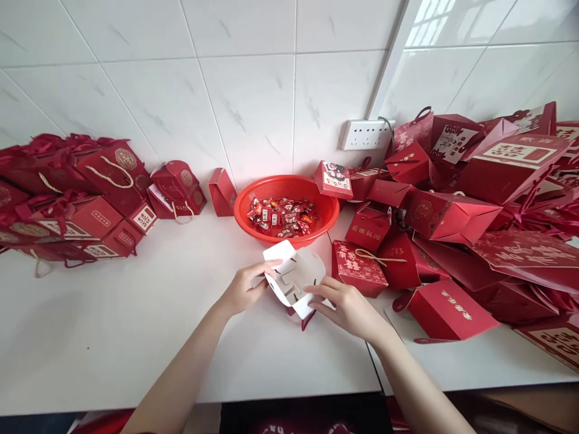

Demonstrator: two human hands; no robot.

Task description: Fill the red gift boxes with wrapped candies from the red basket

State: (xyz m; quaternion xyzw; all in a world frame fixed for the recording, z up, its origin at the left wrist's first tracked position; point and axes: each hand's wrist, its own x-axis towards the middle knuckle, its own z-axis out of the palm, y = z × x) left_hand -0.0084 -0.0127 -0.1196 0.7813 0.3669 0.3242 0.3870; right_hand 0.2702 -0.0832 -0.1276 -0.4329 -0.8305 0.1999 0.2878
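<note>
Between my hands stands an open gift box, its white inside and upright flaps showing and nothing lying in it. A dark red cord hangs at its near side. My left hand grips the box's left flap between thumb and fingers. On the other side my right hand has its fingers at the right flap, partly bent over the rim. Just behind the box is a red plastic basket with many small wrapped candies in it.
Red gift boxes with cord handles are stacked at the left. A large jumble of red boxes fills the right side. One narrow red box stands by the tiled wall, below which runs the white table. A power strip is on the wall.
</note>
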